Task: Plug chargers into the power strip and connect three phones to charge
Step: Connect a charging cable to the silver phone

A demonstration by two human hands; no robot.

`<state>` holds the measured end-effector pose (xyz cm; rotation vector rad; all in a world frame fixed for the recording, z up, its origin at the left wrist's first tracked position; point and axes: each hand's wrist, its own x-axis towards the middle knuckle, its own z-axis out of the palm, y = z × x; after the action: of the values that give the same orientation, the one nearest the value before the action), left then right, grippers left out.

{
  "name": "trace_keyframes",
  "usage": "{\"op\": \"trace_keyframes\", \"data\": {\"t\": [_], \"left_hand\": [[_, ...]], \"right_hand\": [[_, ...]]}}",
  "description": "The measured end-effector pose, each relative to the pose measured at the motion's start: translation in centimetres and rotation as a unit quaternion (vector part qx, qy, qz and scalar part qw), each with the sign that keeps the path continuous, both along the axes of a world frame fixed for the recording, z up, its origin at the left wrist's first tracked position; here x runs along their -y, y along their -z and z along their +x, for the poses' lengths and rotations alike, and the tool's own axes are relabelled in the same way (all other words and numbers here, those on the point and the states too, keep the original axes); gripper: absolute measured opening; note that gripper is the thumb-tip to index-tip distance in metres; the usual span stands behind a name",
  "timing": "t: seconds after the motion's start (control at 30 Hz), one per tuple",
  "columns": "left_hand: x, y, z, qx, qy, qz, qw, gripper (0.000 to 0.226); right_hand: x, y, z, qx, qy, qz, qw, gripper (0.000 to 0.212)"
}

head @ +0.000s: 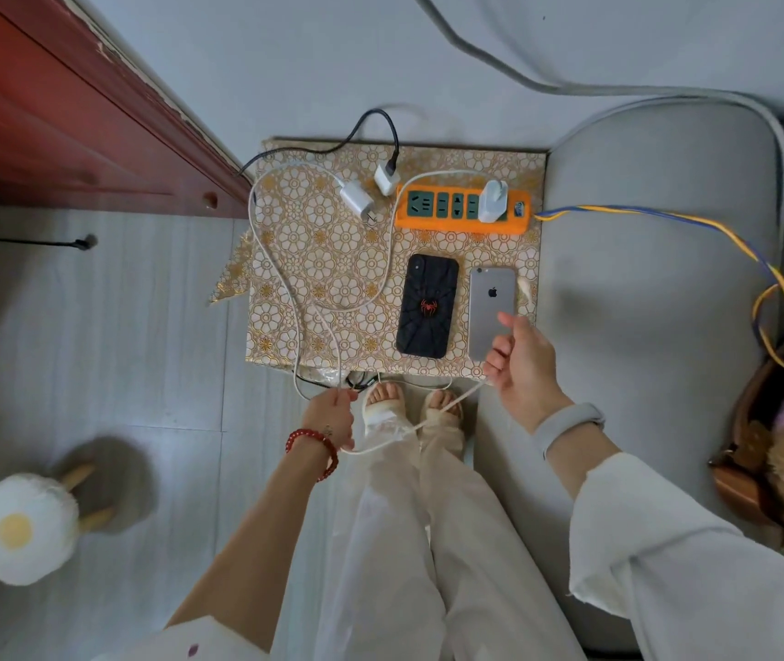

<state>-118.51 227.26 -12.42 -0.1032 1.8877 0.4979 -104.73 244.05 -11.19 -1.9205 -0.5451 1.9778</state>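
Both hands' fingers pinch 1 white cable: left hand, right hand.

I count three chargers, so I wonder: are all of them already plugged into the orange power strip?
No, only one white charger sits in the orange power strip; two others lie loose beside it.

My right hand covers the near corner of the silver phone, so I cannot tell if a cable tip reaches its port. The white cable vanishes inside my left hand; its end is hidden. A plugged-in charger masks part of the orange power strip. Third phone: not visible. Basket cut off at right edge.
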Motion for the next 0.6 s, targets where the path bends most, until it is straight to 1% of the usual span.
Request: {"op": "trace_keyframes", "data": {"t": [0.07, 0.1, 0.17, 0.2, 0.23, 0.27, 0.3, 0.33, 0.4, 0.43, 0.47, 0.53, 0.6], "left_hand": [[-0.1, 0.9, 0.5, -0.019, 0.122, -0.032, 0.992, 0.033], [-0.2, 1.2, 0.7, -0.031, 0.196, -0.060, 0.978, 0.035], [-0.3, 1.4, 1.2, -0.046, 0.361, -0.120, 0.924, 0.045], [-0.4, 1.5, 1.4, -0.042, 0.420, -0.139, 0.896, 0.048], [-0.7, 1.6, 1.5, -0.038, 0.460, -0.145, 0.875, 0.050], [-1.3, 1.6, 1.7, -0.038, 0.483, -0.136, 0.864, 0.051], [-2.1, 1.5, 1.8, -0.043, 0.490, -0.115, 0.863, 0.050], [-3.1, 1.3, 2.0, -0.049, 0.477, -0.080, 0.874, 0.046], [-5.2, 1.0, 2.5, -0.067, 0.401, 0.007, 0.914, 0.035], [-6.3, 1.0, 2.8, -0.083, 0.353, 0.045, 0.931, 0.032], [-7.4, 1.2, 3.0, -0.100, 0.315, 0.071, 0.941, 0.031], [-9.4, 1.9, 3.4, -0.124, 0.265, 0.099, 0.951, 0.031], [-11.1, 3.0, 3.9, -0.125, 0.231, 0.130, 0.956, 0.023]], "right_hand": [[-0.1, 0.4, 0.6, 0.039, -0.037, 0.042, 0.998, 0.018], [-0.2, 0.8, 1.0, 0.067, -0.084, 0.069, 0.992, 0.018], [-0.4, 1.5, 2.0, 0.138, -0.225, 0.114, 0.958, 0.023], [-0.5, 1.9, 2.3, 0.160, -0.284, 0.114, 0.939, 0.025], [-0.6, 2.1, 2.6, 0.169, -0.320, 0.093, 0.928, 0.025], [-0.7, 2.5, 2.8, 0.165, -0.335, 0.067, 0.925, 0.024], [-0.8, 2.7, 3.0, 0.160, -0.339, 0.053, 0.926, 0.022], [-0.8, 3.0, 2.9, 0.159, -0.339, 0.055, 0.926, 0.021], [-1.0, 3.6, 2.6, 0.184, -0.342, 0.104, 0.916, 0.023], [-1.1, 3.8, 2.4, 0.203, -0.340, 0.132, 0.909, 0.027], [-1.3, 4.0, 2.2, 0.219, -0.338, 0.159, 0.902, 0.031], [-1.7, 4.5, 1.8, 0.227, -0.330, 0.204, 0.893, 0.034], [-2.4, 5.2, 1.6, 0.224, -0.324, 0.231, 0.889, 0.035]]}}
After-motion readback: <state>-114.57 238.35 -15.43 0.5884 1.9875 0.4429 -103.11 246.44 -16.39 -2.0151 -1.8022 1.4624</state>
